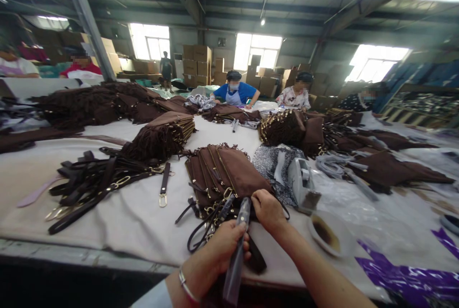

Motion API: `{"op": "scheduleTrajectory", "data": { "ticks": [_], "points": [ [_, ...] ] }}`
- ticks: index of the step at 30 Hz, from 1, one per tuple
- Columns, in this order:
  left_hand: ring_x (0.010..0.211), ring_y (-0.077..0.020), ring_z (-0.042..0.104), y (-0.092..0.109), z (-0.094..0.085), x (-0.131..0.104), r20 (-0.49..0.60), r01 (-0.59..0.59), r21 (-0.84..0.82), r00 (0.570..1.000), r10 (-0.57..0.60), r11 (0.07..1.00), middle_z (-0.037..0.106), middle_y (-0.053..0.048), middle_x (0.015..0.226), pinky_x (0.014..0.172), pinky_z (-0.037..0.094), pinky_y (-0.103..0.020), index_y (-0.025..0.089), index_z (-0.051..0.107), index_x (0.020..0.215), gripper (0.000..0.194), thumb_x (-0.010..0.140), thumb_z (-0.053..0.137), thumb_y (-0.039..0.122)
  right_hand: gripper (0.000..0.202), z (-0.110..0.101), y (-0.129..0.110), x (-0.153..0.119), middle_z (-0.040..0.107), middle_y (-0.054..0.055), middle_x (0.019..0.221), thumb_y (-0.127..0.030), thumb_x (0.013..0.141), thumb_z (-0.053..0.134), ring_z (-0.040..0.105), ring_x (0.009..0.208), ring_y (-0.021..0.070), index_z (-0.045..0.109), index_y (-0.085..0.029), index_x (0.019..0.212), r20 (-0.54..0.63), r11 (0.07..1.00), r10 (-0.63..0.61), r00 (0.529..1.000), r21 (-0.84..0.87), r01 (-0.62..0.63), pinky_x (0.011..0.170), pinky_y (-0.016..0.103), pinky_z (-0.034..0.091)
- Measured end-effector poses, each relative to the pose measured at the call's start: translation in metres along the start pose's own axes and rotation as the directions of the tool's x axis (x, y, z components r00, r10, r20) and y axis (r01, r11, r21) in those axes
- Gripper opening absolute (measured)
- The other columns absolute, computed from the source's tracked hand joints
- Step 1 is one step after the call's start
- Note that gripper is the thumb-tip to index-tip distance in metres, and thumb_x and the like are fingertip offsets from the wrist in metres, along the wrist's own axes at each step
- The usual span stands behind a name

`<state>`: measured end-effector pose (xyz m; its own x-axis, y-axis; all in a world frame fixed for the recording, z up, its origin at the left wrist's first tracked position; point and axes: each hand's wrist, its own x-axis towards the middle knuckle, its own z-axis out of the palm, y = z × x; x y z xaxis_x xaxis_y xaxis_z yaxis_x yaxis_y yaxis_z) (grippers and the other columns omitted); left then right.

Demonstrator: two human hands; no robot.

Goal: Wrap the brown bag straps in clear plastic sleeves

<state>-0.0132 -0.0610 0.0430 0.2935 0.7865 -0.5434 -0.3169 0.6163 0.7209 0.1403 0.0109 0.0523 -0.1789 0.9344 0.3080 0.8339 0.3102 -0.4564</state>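
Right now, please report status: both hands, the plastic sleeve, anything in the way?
Left hand: grip closed on clear plastic sleeve. Right hand: fingertips at brown pouches. Tape dispenser near right hand, not blocking sleeve.

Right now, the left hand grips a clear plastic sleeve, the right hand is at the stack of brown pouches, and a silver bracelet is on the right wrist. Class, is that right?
No: the head view shows the silver bracelet on the left wrist. The left hand does grip the clear plastic sleeve, and the right hand is at the stack of brown pouches.
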Motion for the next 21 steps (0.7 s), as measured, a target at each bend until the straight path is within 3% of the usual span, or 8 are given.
{"op": "scheduleTrajectory", "data": {
  "ticks": [3,7,10,16,19,21],
  "points": [
    [0.053,-0.0104,0.055,0.010,-0.001,-0.003,0.037,0.031,-0.014,0.999,-0.030,0.999,0.056,0.002,0.065,0.053,0.049,-0.025,0.017,0.051,0.089,0.011,0.085,0.056,0.027,0.023,-0.009,0.004,-0.009,0.063,0.008,0.100,-0.016,0.090,0.045,0.058,0.094,0.0196,0.063,-0.019,0.104,0.010,0.978,-0.209,0.978,0.007,0.209,0.085,0.030,0.043],
    [0.045,-0.0053,0.047,0.018,-0.002,-0.004,0.089,0.061,-0.071,0.995,-0.054,0.996,0.053,0.002,0.065,0.046,0.041,-0.018,0.014,0.053,0.088,0.007,0.082,0.055,0.017,0.036,-0.014,0.002,-0.020,0.059,0.009,0.119,-0.013,0.087,0.051,0.054,0.104,0.0219,0.060,-0.025,0.120,0.108,0.882,-0.466,0.878,-0.025,0.471,0.090,0.034,0.040],
    [0.042,-0.0028,0.039,0.019,-0.004,-0.003,0.111,0.075,-0.054,0.991,-0.068,0.996,0.049,0.005,0.065,0.042,0.032,-0.015,0.016,0.051,0.089,0.010,0.081,0.057,0.019,0.024,-0.011,-0.001,-0.019,0.063,0.008,0.112,-0.019,0.091,0.051,0.053,0.099,0.0217,0.065,-0.024,0.110,0.125,0.845,-0.524,0.843,-0.043,0.532,0.087,0.035,0.037],
    [0.037,-0.0035,0.027,0.011,-0.011,-0.004,0.033,-0.012,0.180,0.999,0.006,0.984,0.039,0.011,0.057,0.037,0.025,-0.016,0.023,0.048,0.098,0.040,0.086,0.048,0.061,0.020,-0.011,-0.004,-0.007,0.067,0.005,0.095,-0.020,0.095,0.046,0.052,0.090,0.0190,0.066,-0.021,0.097,0.194,0.787,-0.602,0.775,-0.024,0.617,0.082,0.034,0.034],
    [0.036,-0.0045,0.028,0.011,-0.012,-0.001,0.008,-0.034,0.189,0.999,0.034,0.981,0.037,0.011,0.053,0.038,0.028,-0.017,0.022,0.049,0.092,0.037,0.085,0.050,0.058,0.018,-0.016,-0.008,-0.004,0.067,0.005,0.093,-0.021,0.095,0.049,0.051,0.091,0.0194,0.067,-0.021,0.094,0.236,0.766,-0.612,0.755,-0.062,0.640,0.082,0.034,0.033],
    [0.040,-0.0059,0.038,0.014,-0.010,0.002,-0.006,-0.053,0.159,0.999,0.054,0.986,0.043,0.009,0.054,0.042,0.034,-0.019,0.020,0.051,0.086,0.031,0.084,0.056,0.051,0.015,-0.019,-0.010,-0.002,0.067,0.005,0.094,-0.022,0.093,0.051,0.051,0.091,0.0193,0.067,-0.021,0.093,0.254,0.762,-0.609,0.752,-0.077,0.643,0.082,0.034,0.032]
  ]
}}
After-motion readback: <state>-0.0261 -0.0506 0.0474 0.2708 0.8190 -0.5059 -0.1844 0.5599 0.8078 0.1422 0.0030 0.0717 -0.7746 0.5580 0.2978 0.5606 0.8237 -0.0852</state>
